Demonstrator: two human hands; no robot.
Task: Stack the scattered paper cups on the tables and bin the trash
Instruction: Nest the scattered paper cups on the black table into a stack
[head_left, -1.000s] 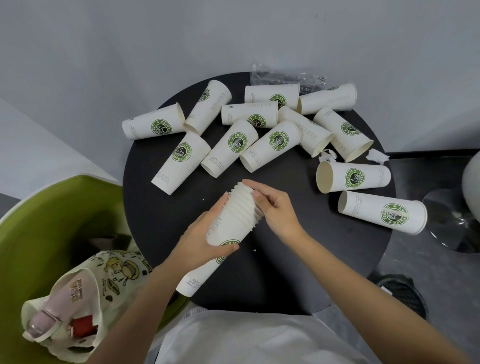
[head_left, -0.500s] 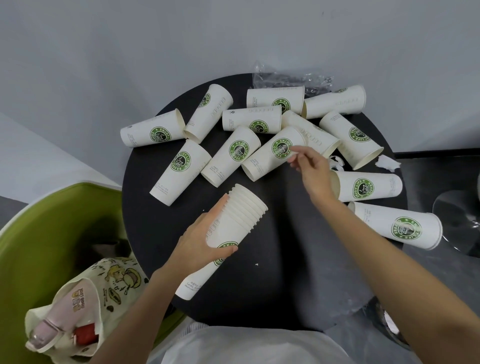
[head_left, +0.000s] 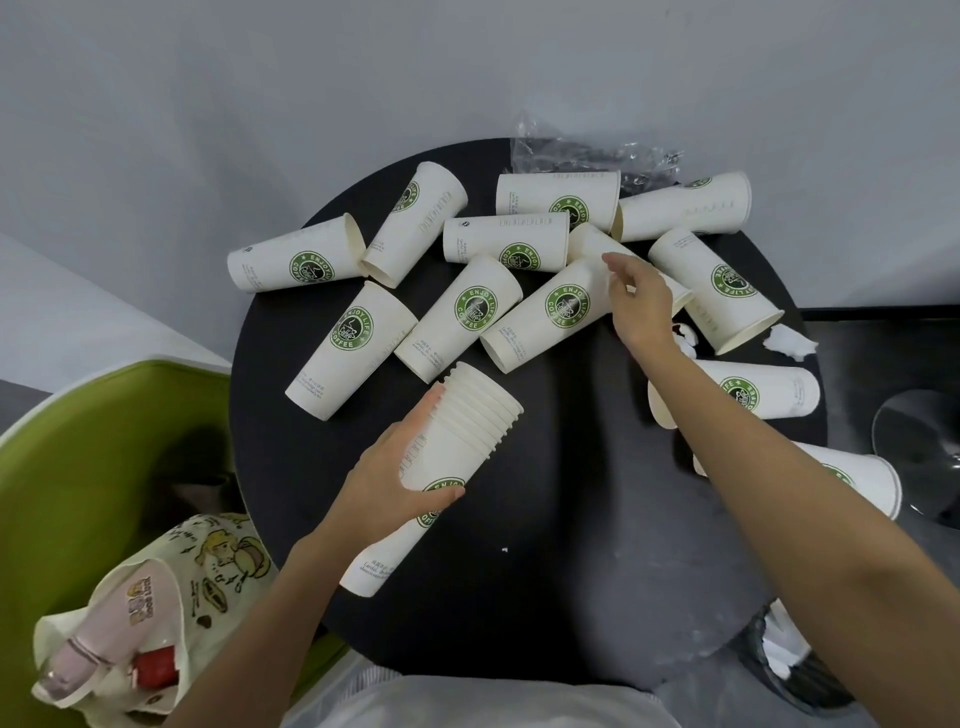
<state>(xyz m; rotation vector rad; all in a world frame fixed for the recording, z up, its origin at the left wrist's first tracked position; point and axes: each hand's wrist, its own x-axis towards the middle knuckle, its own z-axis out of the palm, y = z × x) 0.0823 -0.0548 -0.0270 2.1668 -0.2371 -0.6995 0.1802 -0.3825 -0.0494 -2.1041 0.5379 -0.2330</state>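
Cups lie scattered on a round black table; the left hand clasps a tilted stack near the front edge, while the right hand reaches a fallen cup, its grip impossible to tell.

Tilted nested cup stack beside toppled green-logo cups on black table.

Cup stack at table's near edge, loose cups behind it, chair w/ bag to my left.
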